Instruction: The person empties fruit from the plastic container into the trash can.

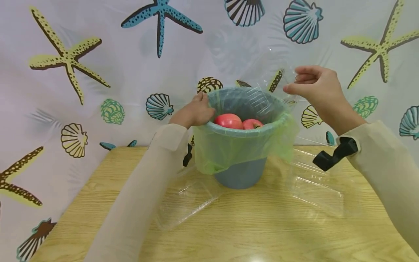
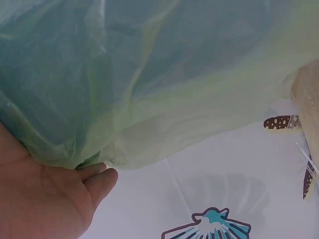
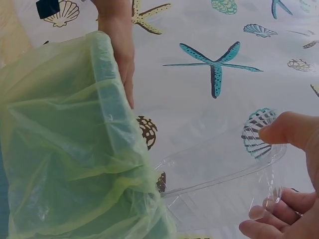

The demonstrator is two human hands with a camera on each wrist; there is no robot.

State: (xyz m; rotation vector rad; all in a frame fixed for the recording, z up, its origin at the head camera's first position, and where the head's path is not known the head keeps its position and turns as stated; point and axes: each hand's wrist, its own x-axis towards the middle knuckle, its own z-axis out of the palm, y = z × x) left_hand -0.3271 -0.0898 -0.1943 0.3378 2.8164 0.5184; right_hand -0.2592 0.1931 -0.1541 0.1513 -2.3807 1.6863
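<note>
A blue-grey bin [image 1: 241,177] stands upright on the table, a thin green bag [image 1: 226,154] folded over its rim. Inside it are two red apples [image 1: 228,121], seen just under the rim in the head view. My left hand [image 1: 195,112] grips the bin's left rim through the bag; its fingers [image 2: 102,184] show against the bag in the left wrist view. Over the right side of the opening, my right hand [image 1: 315,83] holds a clear plastic container [image 3: 219,172] between thumb and fingers. The container is tilted, with its lower end overlapping the bin's mouth.
Clear plastic containers lie on the wooden table [image 1: 255,225], one to the left of the bin [image 1: 193,203] and another [image 1: 319,193] to its right. Behind stands a white curtain [image 1: 124,69] with starfish and shell prints.
</note>
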